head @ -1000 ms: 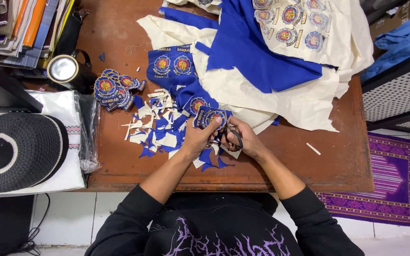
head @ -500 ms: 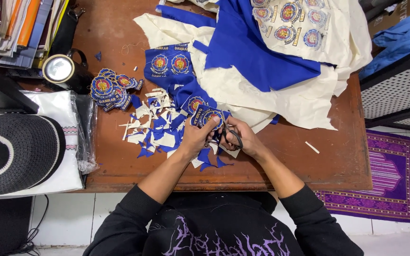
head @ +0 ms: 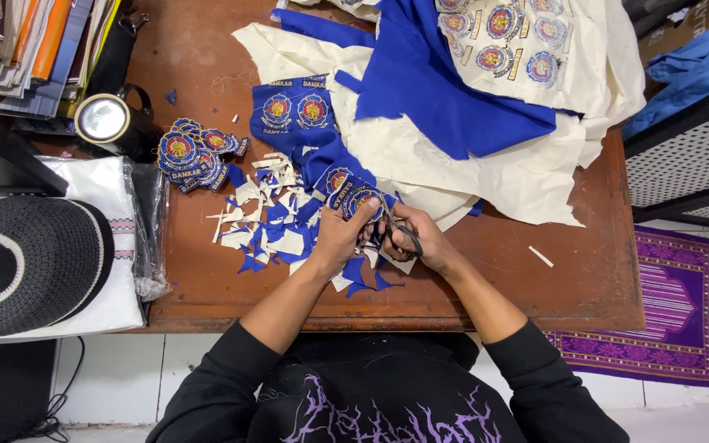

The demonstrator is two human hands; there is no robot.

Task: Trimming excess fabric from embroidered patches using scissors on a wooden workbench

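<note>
Blue strip of embroidered badges (head: 353, 195) lies mid tabletop (head: 535, 287), w/ left hand (head: 340, 236) fingers pinched shut on its end badge. Right hand (head: 420, 242) grips black scissors (head: 395, 232) at the badge edge. Cut scraps (head: 272, 226) & a finished badge pile (head: 194, 152) sit to the left.

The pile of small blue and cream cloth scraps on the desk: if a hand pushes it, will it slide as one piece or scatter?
The scraps would probably scatter, since they lie as many separate, loose slivers. They look thin and floppy, so likely very light. On the smooth wooden table they may slide easily, some toward the front edge.
</note>
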